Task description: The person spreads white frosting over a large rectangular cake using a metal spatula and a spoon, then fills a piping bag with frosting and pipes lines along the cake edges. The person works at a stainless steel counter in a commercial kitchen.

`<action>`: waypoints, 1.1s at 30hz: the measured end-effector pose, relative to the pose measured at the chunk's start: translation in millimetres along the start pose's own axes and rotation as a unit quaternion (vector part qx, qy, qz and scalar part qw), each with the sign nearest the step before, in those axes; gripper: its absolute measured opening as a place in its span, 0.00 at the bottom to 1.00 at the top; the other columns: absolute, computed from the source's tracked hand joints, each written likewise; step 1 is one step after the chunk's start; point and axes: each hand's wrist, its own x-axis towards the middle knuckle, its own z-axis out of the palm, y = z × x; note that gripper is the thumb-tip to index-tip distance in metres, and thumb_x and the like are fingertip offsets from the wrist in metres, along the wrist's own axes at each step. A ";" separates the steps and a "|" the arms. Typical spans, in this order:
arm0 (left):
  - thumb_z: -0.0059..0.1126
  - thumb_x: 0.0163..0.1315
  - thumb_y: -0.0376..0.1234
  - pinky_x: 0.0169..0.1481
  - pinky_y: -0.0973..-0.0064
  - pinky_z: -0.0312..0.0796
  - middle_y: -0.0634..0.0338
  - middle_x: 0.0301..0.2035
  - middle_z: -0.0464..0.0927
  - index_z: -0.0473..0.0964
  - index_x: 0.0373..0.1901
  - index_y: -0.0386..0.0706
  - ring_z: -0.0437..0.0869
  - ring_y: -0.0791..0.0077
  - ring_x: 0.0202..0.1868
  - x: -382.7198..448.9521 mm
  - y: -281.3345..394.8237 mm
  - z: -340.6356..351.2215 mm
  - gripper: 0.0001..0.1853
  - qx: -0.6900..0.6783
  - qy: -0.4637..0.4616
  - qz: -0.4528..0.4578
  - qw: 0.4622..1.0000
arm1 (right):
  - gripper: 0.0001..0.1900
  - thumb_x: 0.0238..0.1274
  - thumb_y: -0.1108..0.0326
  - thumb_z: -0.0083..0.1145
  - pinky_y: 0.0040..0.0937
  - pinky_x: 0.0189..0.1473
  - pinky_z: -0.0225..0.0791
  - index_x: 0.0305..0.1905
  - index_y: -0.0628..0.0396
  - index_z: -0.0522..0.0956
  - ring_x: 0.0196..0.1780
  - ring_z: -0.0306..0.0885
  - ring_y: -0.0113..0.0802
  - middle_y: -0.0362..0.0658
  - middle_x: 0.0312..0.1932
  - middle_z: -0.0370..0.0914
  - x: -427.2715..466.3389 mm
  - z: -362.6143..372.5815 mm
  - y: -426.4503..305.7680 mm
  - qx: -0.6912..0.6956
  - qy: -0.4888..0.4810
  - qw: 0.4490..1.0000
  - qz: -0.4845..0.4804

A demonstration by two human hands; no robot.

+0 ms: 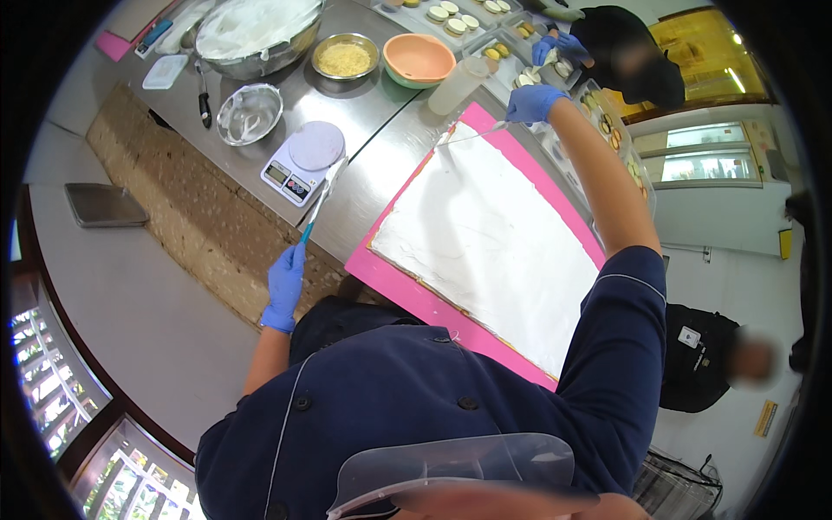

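Observation:
My gloved left hand (pixel 284 286) grips the teal handle of a spatula (pixel 317 207), its blade coated in white cream and raised near the kitchen scale. Over the far end of the sheet cake, my gloved right hand (pixel 534 104) holds a slender tool (pixel 471 136), which looks like a thin metal spatula. Its tip is at the far left corner of the cake. White cream covers the top of the sheet cake (pixel 494 240), with yellowish edges showing along its left side. Under the cake lies a pink board (pixel 390 270).
A digital kitchen scale (pixel 304 159), a smeared bowl (pixel 250 114), a large bowl of cream (pixel 257 32), a bowl of yellow shreds (pixel 344 58), orange bowl (pixel 419 57) and plastic bottle (pixel 458 84) stand on the steel table. A co-worker (pixel 617 55) handles trays (pixel 504 65) opposite.

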 end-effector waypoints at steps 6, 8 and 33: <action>0.51 0.68 0.44 0.33 0.77 0.66 0.62 0.24 0.73 0.76 0.35 0.33 0.70 0.79 0.27 -0.7 1.1 -4.5 0.20 -0.021 -0.001 0.011 1.000 | 0.17 0.60 0.53 0.54 0.30 0.38 0.72 0.44 0.50 0.84 0.31 0.81 0.31 0.41 0.31 0.84 -5.7 7.4 -29.9 0.034 -0.051 0.997 -0.037; 0.50 0.69 0.45 0.33 0.77 0.65 0.62 0.23 0.73 0.76 0.34 0.33 0.69 0.80 0.26 2.4 0.0 -8.4 0.21 -0.010 -0.008 0.014 1.000 | 0.16 0.61 0.56 0.53 0.29 0.40 0.73 0.47 0.50 0.83 0.33 0.81 0.29 0.41 0.33 0.84 -12.6 20.1 -47.0 0.078 -0.044 0.991 -0.098; 0.47 0.67 0.52 0.29 0.60 0.66 0.48 0.19 0.73 0.74 0.28 0.44 0.75 0.49 0.23 1.8 159.4 154.1 0.21 0.243 -0.254 0.354 0.867 | 0.16 0.61 0.67 0.59 0.29 0.34 0.70 0.54 0.42 0.81 0.32 0.76 0.32 0.41 0.34 0.76 -312.0 386.9 -310.6 0.500 0.462 0.565 0.466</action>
